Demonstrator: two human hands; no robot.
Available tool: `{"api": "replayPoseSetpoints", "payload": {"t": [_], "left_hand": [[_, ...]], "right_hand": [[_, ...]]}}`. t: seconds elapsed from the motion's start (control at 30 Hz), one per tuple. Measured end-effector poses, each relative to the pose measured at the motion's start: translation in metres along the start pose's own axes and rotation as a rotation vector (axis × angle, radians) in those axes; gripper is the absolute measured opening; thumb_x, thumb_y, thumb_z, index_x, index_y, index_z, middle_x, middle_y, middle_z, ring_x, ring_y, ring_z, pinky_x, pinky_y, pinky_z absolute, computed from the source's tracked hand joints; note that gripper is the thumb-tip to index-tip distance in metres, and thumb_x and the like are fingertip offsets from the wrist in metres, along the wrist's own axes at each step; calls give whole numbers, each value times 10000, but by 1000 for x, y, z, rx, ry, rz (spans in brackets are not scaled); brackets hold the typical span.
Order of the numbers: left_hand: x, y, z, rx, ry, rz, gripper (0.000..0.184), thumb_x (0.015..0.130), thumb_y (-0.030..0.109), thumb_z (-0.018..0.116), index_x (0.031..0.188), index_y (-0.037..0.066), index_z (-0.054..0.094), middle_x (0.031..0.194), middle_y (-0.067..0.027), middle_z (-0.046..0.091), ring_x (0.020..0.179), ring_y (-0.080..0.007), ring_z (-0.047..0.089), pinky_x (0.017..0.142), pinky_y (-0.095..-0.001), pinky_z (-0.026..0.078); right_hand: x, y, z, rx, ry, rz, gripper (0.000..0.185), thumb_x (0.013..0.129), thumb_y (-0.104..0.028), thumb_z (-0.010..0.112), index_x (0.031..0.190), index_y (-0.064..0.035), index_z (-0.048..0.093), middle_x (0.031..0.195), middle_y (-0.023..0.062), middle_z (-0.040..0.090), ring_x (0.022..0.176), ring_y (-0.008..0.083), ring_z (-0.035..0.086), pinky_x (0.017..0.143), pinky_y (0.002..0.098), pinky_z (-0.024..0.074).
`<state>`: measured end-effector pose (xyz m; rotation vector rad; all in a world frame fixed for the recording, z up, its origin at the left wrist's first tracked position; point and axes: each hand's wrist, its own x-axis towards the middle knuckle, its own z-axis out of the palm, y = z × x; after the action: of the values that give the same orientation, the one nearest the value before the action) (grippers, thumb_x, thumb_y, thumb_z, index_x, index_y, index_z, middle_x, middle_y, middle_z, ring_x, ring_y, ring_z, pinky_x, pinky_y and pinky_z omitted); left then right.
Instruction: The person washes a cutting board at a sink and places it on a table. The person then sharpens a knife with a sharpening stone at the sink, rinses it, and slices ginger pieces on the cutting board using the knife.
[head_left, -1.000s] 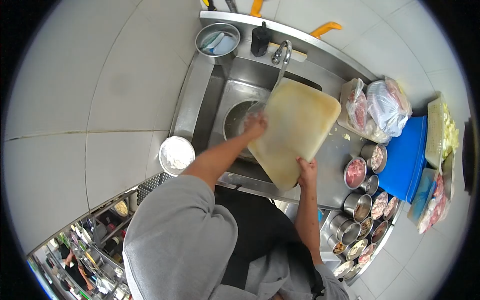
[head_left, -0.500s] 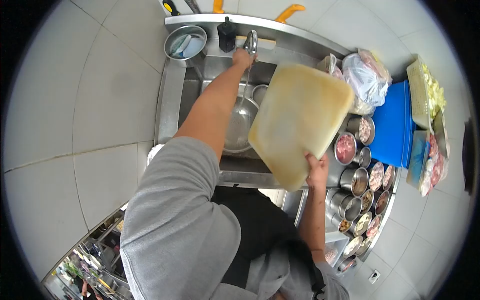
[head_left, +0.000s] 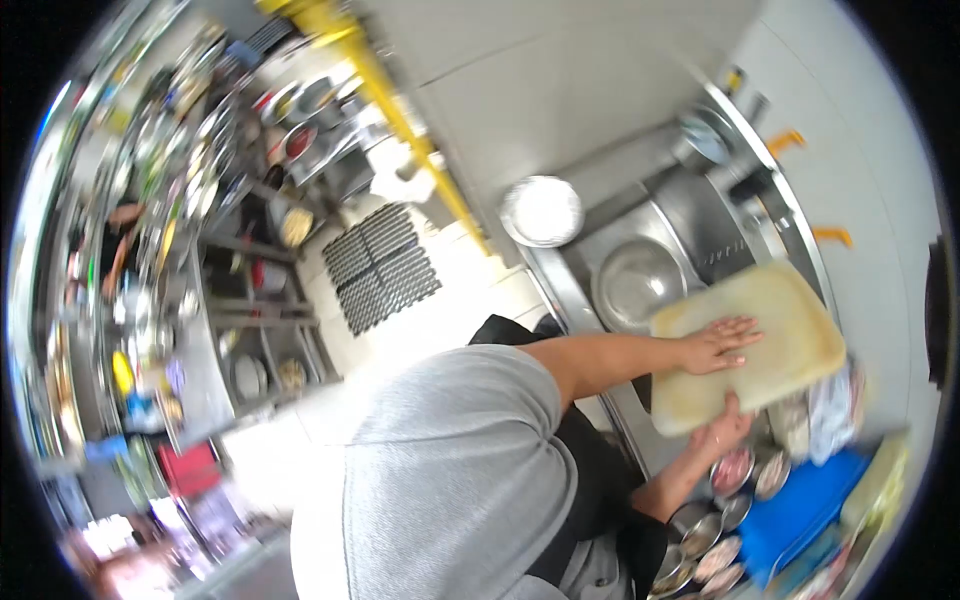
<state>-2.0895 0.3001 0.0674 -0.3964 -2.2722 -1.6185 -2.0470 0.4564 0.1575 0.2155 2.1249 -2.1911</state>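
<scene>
A pale yellowish cutting board [head_left: 785, 310] is tilted above the right side of the steel sink. Flat on its upper face lies my left hand [head_left: 718, 345], with the fingers spread. My right hand [head_left: 727, 428] grips the board's lower edge, thumb on top and the other fingers partly hidden beneath. Beside the board, a round metal bowl [head_left: 638, 284] sits in the sink basin. The faucet [head_left: 757, 212] is blurred behind the board.
A white-filled bowl [head_left: 542, 211] stands at the sink's near corner. Metal containers of meat [head_left: 733, 470], a blue lid [head_left: 806, 508] and bags [head_left: 835, 410] are at lower right. Across the floor, a person [head_left: 122, 245] is at a crowded counter.
The view has swung toward the kitchen behind. My left hand has left the faucet and come onto the board. No running water shows now. My right hand keeps its grip.
</scene>
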Motion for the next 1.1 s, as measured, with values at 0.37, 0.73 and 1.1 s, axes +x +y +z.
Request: {"api": "replayPoseSetpoints", "payload": {"t": [0.37, 0.73, 1.1], "left_hand": [[-109, -33, -63, 712, 111, -729, 516, 981, 429, 553, 1267, 41, 736, 1253, -204, 730, 1252, -390, 643, 1046, -570, 495], [-644, 123, -160, 137, 364, -861, 627, 1005, 573, 600, 1368, 70, 687, 1312, -172, 726, 1189, -308, 687, 1033, -434, 510], [-1128, 345, -62, -211, 1143, -1569, 582, 963, 536, 657, 1408, 162, 685, 1261, -118, 736, 1080, -242, 708, 837, -377, 580]], "right_hand": [[17, -29, -94, 142, -218, -50, 558, 933, -129, 675, 1415, 112, 533, 1424, 241, 593, 1251, 391, 609, 1049, 544, 529], [-163, 12, -32, 267, -587, 172, 558, 960, -163, 645, 1435, 100, 516, 1450, 233, 584, 1301, 382, 581, 1107, 543, 475], [-410, 126, 49, 315, -1023, 954, 560, 987, -198, 614, 1455, 87, 498, 1476, 224, 576, 1351, 372, 553, 1164, 542, 421]]}}
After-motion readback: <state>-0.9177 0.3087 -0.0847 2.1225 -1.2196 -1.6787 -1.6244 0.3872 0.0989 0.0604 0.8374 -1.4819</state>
